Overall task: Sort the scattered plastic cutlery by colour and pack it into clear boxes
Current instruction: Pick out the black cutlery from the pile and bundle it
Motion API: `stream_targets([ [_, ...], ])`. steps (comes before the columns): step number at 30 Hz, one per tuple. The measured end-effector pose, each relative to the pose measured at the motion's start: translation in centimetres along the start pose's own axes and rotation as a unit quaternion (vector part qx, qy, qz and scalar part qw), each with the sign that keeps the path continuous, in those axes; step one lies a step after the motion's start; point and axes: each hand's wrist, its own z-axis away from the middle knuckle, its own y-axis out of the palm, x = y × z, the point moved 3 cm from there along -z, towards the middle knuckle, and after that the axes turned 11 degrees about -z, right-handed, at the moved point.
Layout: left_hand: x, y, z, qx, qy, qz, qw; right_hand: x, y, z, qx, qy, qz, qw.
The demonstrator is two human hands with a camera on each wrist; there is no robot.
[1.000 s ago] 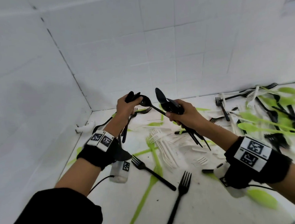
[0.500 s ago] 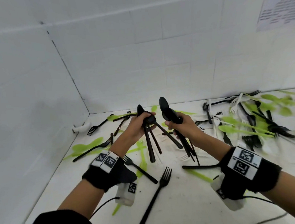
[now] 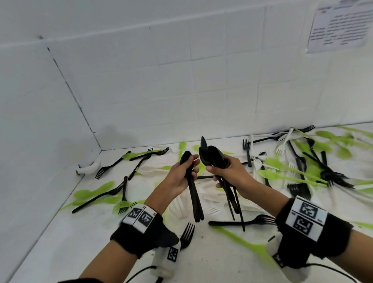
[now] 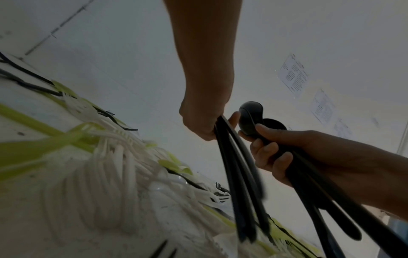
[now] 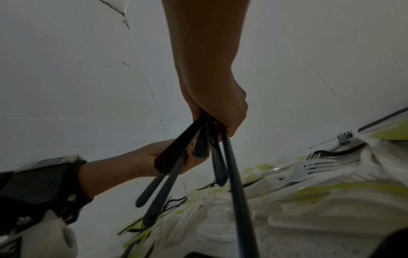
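My left hand [image 3: 185, 175] grips a small bundle of black spoons [image 3: 194, 198], bowls up and handles hanging straight down together. In the left wrist view the left hand [image 4: 198, 122] squeezes those handles [image 4: 238, 183]. Close beside it, my right hand [image 3: 228, 171] grips a larger bundle of black spoons [image 3: 209, 155], whose handles [image 5: 220, 157] fan out below the fist [image 5: 220, 113]. The two bundles are close together; I cannot tell whether they touch. Both are held above the white counter [image 3: 99, 237]. No clear box is in view.
Loose cutlery covers the counter: white forks [image 3: 181, 206] under my hands, black forks [image 3: 186, 235] [image 3: 243, 221] in front, green spoons [image 3: 284, 174] and more black pieces to the right, others by the left wall. Tiled walls meet in a corner; a paper sheet [image 3: 341, 26] hangs there.
Both hands have drawn back towards me and closer together. The left hand's spoon handles, splayed half a second ago, now hang gathered and parallel.
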Motion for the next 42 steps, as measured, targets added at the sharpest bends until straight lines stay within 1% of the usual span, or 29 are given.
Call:
stream_targets([
  [4, 0.2, 1.1, -0.3, -0.017, 0.006, -0.018, 1.000, -0.7, -0.3, -0.2, -0.010, -0.011, 0.059, 0.998],
  [8, 0.6, 1.5, -0.1, 0.003, 0.025, -0.070, 0.997, -1.1, 0.4, -0.3, -0.003, -0.018, 0.096, 0.995],
  [13, 0.8, 0.6, 0.3, 0.011, 0.020, -0.115, 0.993, -1.7, 1.4, -0.4, 0.013, 0.019, 0.028, 0.999],
  [16, 0.5, 0.7, 0.5, 0.013, 0.021, -0.133, 0.991, -2.0, 1.7, -0.3, 0.003, 0.020, 0.003, 1.000],
  [18, 0.2, 1.1, 0.4, 0.005, 0.021, -0.125, 0.992, -1.9, 1.7, -0.2, -0.017, 0.010, -0.010, 1.000],
  [21, 0.0, 1.5, 0.2, -0.022, 0.007, -0.111, 0.994, -1.6, 1.6, -0.1, -0.036, -0.008, 0.014, 0.999],
  [24, -0.4, 1.8, -0.2, -0.064, 0.011, -0.090, 0.994, -1.6, 1.3, -0.2, -0.018, 0.000, 0.050, 0.999],
  [26, -0.5, 1.6, -0.7, -0.089, 0.020, -0.051, 0.995, -1.7, 0.9, -0.2, -0.007, 0.014, 0.067, 0.998],
  [28, -0.8, 1.2, -1.0, -0.099, 0.024, -0.015, 0.995, -1.9, 0.4, 0.0, 0.002, 0.030, 0.083, 0.996],
  [31, -0.9, 0.7, -1.5, -0.095, 0.022, 0.012, 0.995, -2.3, -0.2, 0.4, 0.019, 0.048, 0.086, 0.995],
  [35, -1.0, 0.0, -1.8, -0.107, 0.045, 0.034, 0.993, -1.9, -0.8, 0.7, 0.018, 0.051, 0.090, 0.994],
  [38, -1.0, -0.2, -1.8, -0.100, 0.049, 0.048, 0.993, -1.6, -1.2, 0.4, -0.007, 0.036, 0.098, 0.995],
  [42, -0.9, -0.1, -1.4, -0.068, 0.021, 0.063, 0.995, -1.0, -1.9, -0.8, -0.053, 0.004, 0.124, 0.991],
])
